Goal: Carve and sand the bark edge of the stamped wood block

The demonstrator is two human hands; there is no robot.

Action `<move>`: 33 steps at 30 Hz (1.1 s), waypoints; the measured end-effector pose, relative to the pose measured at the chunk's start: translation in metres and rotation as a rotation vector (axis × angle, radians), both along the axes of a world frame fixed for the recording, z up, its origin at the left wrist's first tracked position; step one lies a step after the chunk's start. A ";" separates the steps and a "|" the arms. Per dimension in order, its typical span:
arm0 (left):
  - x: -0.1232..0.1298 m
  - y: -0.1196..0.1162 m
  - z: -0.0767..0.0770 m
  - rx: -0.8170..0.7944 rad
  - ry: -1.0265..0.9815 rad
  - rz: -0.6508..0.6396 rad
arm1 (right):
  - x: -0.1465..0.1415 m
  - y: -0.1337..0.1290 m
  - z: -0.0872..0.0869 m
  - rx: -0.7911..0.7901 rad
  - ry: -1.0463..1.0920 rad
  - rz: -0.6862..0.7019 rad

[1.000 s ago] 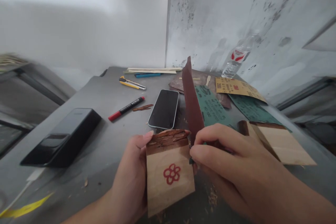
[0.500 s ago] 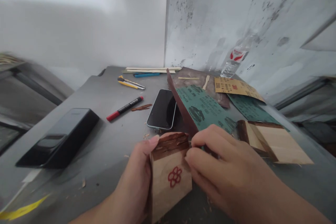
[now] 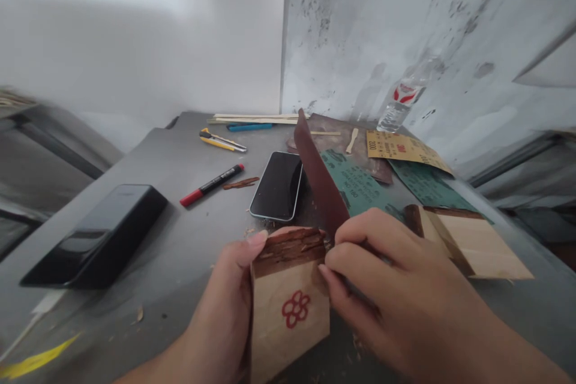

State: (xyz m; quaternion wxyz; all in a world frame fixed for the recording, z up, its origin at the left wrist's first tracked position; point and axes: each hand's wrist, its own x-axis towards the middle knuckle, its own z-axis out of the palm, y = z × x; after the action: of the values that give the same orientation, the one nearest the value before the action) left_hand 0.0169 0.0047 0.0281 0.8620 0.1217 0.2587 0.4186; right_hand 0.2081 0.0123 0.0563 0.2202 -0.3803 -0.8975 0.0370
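Note:
My left hand (image 3: 225,306) grips a small wooden block (image 3: 288,300) by its left edge; the block has bark along its top and a red flower drawn on its pale face. My right hand (image 3: 387,276) pinches a sheet of sandpaper (image 3: 333,186), brown on one side and green on the other, against the block's right edge. The sheet stands up and curls away from the block, over the grey table (image 3: 180,234).
A phone (image 3: 278,185) lies face up just beyond the block, with a red marker (image 3: 211,184), a yellow cutter (image 3: 222,141) and wooden sticks (image 3: 256,118) further back. A black box (image 3: 96,234) sits left, a second wooden block (image 3: 468,240) right, more sandpaper sheets (image 3: 407,149) and a water bottle (image 3: 402,99) behind.
My right hand has rubbed the sandpaper along the block's right edge: the sheet flopped down showing its green side, then rose again. The block tilted slightly and returned.

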 end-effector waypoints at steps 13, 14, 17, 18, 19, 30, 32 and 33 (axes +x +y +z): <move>-0.002 -0.001 -0.004 -0.025 -0.013 -0.001 | -0.001 0.001 -0.002 0.011 -0.040 0.025; -0.002 -0.002 -0.004 -0.041 -0.008 0.004 | -0.001 0.001 -0.001 0.029 -0.034 0.011; -0.004 -0.005 -0.007 -0.103 -0.025 -0.013 | 0.001 0.000 0.002 0.038 0.010 -0.011; -0.005 -0.006 -0.007 -0.113 -0.032 -0.019 | 0.002 -0.002 0.003 0.020 0.024 -0.009; -0.005 -0.005 -0.007 -0.113 -0.033 -0.025 | 0.002 -0.003 0.004 -0.008 0.027 0.002; -0.001 -0.003 -0.005 -0.142 0.045 -0.050 | -0.005 -0.002 -0.002 -0.075 -0.070 0.082; 0.001 -0.001 -0.004 -0.144 0.043 -0.042 | -0.005 -0.002 -0.002 -0.074 -0.066 0.077; 0.002 -0.001 -0.003 -0.145 0.039 -0.044 | -0.005 -0.002 -0.002 -0.072 -0.067 0.079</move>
State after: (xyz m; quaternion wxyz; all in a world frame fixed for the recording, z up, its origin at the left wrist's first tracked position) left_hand 0.0187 0.0041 0.0248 0.8723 0.0728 0.3025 0.3772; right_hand 0.2031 0.0102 0.0538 0.1747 -0.3534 -0.9167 0.0652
